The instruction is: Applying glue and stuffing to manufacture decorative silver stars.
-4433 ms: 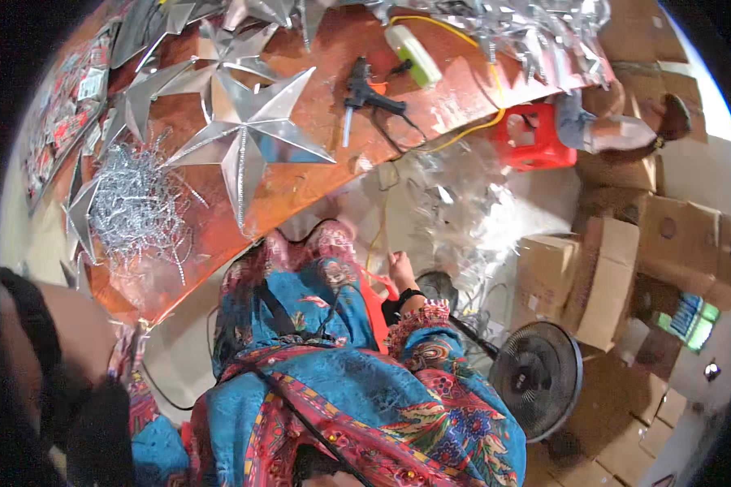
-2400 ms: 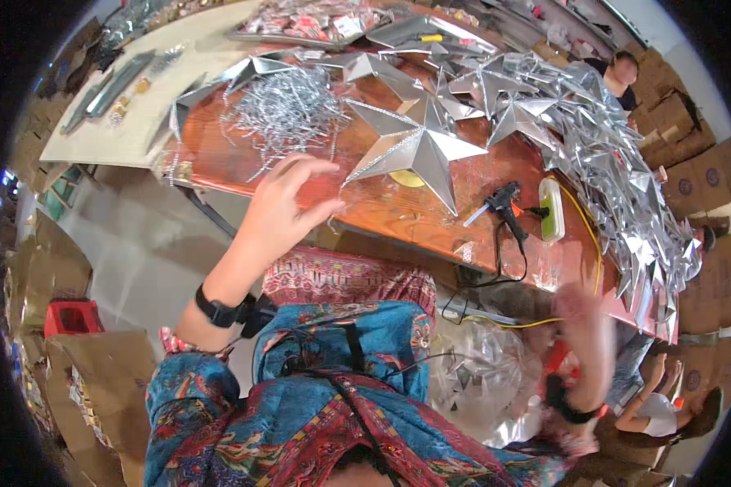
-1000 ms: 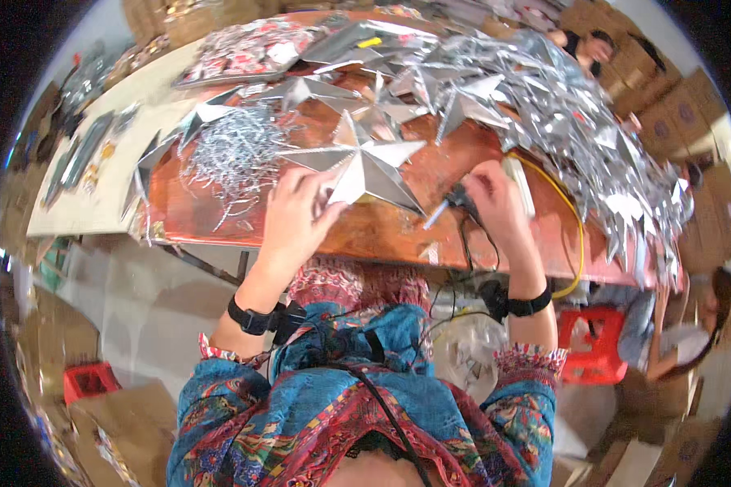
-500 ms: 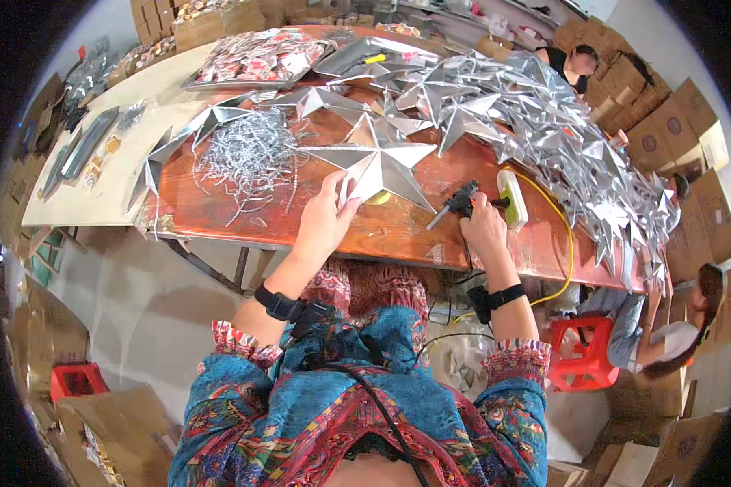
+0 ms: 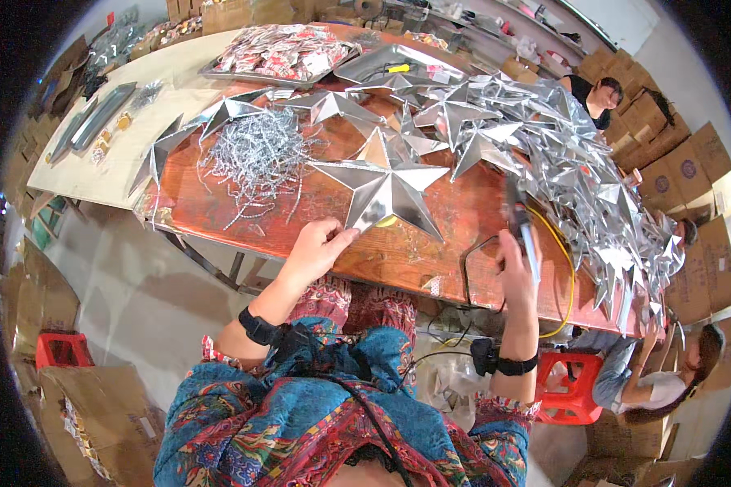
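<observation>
A large silver foil star (image 5: 391, 180) lies on the reddish wooden table in front of me, with a bit of something round and yellow showing under its lower edge. My left hand (image 5: 321, 247) pinches the tip of its lower left point. To the right, my right hand (image 5: 515, 272) is raised over the table, smeared by motion. It is closed on a dark glue gun (image 5: 517, 199), also blurred, whose black cable trails down beside the hand. A whitish strip shows along the fingers; I cannot make out what it is.
Shredded silver strips (image 5: 260, 154) heap up left of the star. Many silver stars (image 5: 560, 162) pile along the right. Behind stand a tray of red-and-white packets (image 5: 288, 53) and a metal tray (image 5: 369, 65). A yellow cable (image 5: 573, 268) crosses the right side. Two people are at right.
My right hand has lifted and swung right with the glue gun, away from the star. My left hand has slid down to the star's lower left tip. The whole view has shifted slightly.
</observation>
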{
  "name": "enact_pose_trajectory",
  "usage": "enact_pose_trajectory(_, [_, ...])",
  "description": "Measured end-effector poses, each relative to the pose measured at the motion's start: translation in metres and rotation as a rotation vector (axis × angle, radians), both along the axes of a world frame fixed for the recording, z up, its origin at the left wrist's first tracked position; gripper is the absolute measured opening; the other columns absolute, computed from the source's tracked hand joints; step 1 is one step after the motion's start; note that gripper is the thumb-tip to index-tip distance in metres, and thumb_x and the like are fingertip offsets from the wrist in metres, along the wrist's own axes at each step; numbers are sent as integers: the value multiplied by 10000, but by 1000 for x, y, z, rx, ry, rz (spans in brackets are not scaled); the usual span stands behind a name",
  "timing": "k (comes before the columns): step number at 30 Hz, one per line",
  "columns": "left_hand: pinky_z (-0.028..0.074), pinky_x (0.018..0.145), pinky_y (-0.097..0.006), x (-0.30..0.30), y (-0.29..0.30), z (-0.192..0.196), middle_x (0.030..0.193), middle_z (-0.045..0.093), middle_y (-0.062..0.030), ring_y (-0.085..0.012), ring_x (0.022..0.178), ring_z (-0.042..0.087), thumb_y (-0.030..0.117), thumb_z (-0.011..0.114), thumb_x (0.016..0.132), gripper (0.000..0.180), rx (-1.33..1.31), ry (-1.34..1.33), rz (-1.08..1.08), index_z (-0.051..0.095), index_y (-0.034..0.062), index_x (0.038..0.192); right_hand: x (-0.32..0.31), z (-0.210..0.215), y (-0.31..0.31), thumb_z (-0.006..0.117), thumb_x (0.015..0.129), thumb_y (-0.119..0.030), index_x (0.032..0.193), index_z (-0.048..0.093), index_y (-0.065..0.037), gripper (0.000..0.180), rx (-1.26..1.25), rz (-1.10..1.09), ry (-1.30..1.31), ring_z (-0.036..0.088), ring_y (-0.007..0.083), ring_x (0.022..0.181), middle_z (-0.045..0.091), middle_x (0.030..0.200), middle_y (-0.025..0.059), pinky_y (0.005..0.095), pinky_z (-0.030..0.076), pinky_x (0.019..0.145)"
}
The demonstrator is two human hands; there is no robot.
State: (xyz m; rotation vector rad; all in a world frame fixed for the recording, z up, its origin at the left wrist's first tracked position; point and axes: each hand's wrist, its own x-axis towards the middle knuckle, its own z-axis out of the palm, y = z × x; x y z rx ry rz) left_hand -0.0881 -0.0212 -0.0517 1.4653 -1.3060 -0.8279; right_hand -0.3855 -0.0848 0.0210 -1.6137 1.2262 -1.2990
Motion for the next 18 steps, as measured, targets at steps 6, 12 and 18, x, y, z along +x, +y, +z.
enact_pose_trajectory(6, [374,498,-302,1,6,1,537,484,-61,-117,523,437,233,585,836,299,-93,-42,-38,553,-26,689,60,-3,4,548,869,-186,1019,502,-39,215,183,271,-69,437,50,559,453,678,-16,199,335,458])
enact_pose_trajectory(12, [365,499,-306,1,15,8,537,467,-60,-104,533,416,202,583,836,264,-11,11,-43,558,-23,700,82,10,3,490,918,-213,1007,531,4,238,268,403,-46,467,68,540,540,798,26,209,360,488])
enact_pose_trajectory(18, [366,499,-313,3,16,9,548,486,-72,-110,535,427,209,597,827,259,24,59,-67,582,-34,736,92,14,2,445,938,-215,970,538,30,264,223,407,116,474,83,517,566,828,47,229,384,504])
